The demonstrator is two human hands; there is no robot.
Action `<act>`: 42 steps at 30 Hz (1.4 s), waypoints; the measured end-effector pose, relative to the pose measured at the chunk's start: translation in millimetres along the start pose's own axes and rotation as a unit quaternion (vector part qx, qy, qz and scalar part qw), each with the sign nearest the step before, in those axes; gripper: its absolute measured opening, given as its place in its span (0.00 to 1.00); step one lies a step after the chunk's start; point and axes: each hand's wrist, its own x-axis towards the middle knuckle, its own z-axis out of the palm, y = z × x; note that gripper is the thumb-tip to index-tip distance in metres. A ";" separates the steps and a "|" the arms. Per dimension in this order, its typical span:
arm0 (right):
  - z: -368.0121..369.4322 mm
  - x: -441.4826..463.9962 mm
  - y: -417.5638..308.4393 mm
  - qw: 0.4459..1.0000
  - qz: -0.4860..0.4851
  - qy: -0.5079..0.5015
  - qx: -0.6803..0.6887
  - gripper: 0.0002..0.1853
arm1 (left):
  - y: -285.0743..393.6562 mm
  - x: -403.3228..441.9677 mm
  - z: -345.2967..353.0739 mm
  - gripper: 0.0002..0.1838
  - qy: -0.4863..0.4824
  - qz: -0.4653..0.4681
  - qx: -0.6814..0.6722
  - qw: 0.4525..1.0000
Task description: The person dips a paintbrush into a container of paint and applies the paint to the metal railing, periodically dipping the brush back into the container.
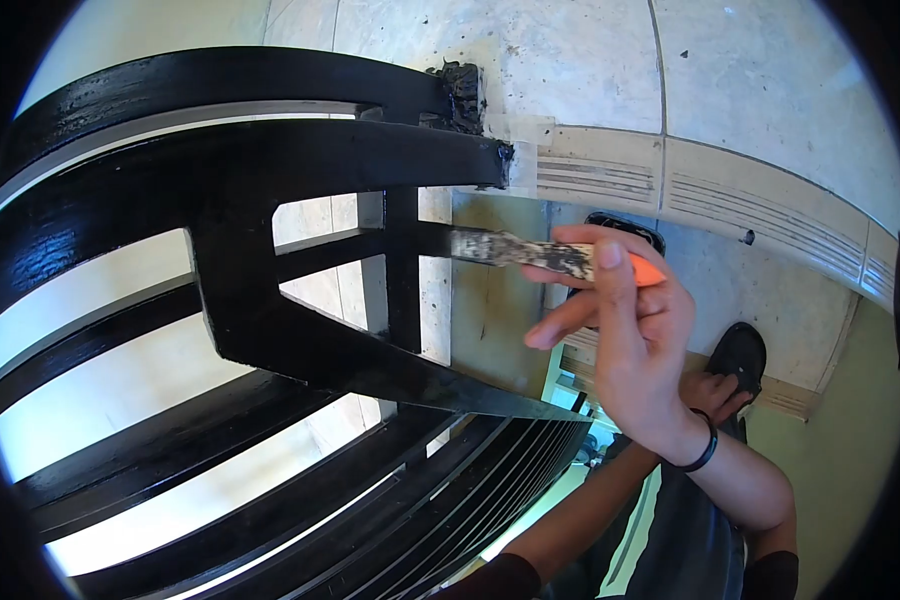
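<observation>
My right hand [642, 330] is closed around a paintbrush [550, 257], with thumb and fingers pinching its paint-stained handle near the orange end. The brush points left, and its dark bristles are at a black upright of the railing [240, 270]; I cannot tell bristles from black paint there. Behind my right forearm my left arm crosses over, and my left hand [712, 392] rests on my leg by the knee, fingers loosely extended, holding nothing visible. Part of a dark container [625, 228] shows behind my right hand.
Black railing bars fill the left side. Tape [522, 150] and dark paint smears surround the bar ends at the tiled step [760, 215]. A grooved step edge [590, 178] runs across to the right. My black shoe [738, 355] stands on the step below.
</observation>
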 end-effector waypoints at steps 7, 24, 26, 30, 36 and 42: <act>-19.7 -6.6 3.2 0.909 -0.262 -0.159 -0.283 0.17 | -5.7 -1.1 5.9 0.18 0.020 0.017 -0.016 1.000; -32.6 8.4 3.3 0.943 -0.201 -0.189 -0.188 0.19 | -17.5 -8.0 17.8 0.18 0.043 0.023 -0.048 0.998; -32.2 -3.3 8.7 0.948 -0.194 -0.172 -0.184 0.18 | -16.2 -7.1 22.3 0.18 0.046 0.022 -0.060 0.997; -35.0 -28.5 5.7 0.933 -0.147 -0.252 -0.210 0.21 | -9.0 -4.0 7.5 0.18 0.027 0.034 -0.047 0.998; -42.8 -13.8 -11.7 0.941 -0.064 -0.281 -0.178 0.20 | -5.2 -2.2 6.6 0.18 0.031 0.013 -0.031 0.999; -31.9 21.5 -6.3 0.944 -0.185 -0.223 -0.161 0.15 | -15.3 -8.5 17.4 0.18 0.046 0.016 -0.049 0.998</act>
